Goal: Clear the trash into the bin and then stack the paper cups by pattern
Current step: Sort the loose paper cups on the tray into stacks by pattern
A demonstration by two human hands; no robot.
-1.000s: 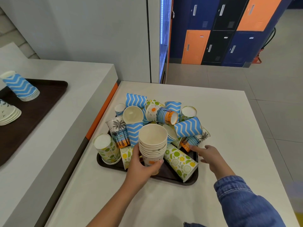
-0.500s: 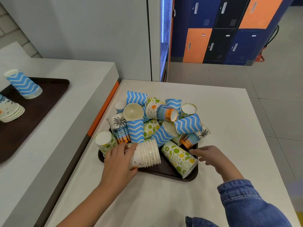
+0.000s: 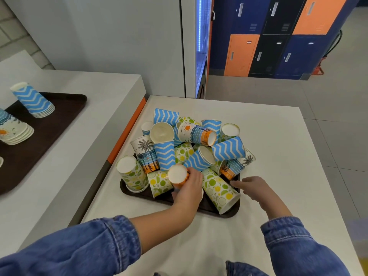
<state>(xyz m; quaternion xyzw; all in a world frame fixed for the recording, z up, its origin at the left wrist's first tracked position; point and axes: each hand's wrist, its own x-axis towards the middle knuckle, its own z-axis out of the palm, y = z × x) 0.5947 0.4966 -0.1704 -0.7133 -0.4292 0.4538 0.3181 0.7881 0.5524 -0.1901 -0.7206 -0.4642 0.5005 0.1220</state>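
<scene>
A dark tray (image 3: 127, 191) on the white table holds a heap of paper cups: blue zigzag (image 3: 229, 149), green-and-yellow citrus (image 3: 219, 191), palm-tree beach (image 3: 146, 154) and sun-and-wave (image 3: 196, 133) patterns. My left hand (image 3: 188, 191) grips a nested stack of cups (image 3: 178, 174) turned upside down, white base up, at the tray's front. My right hand (image 3: 253, 186) hovers by the tray's right front corner, fingers loose and pointing left, holding nothing.
On the left counter a second dark tray (image 3: 59, 116) carries an upside-down stack of blue zigzag cups (image 3: 32, 99) and a stack of sun-and-wave cups (image 3: 14, 130). An orange strip (image 3: 127, 132) marks the gap between counter and table. Lockers stand behind.
My left hand has turned the nested stack from upright, through sideways, to upside down over the tray's front. My right hand has drawn back a little toward the tray's corner.
</scene>
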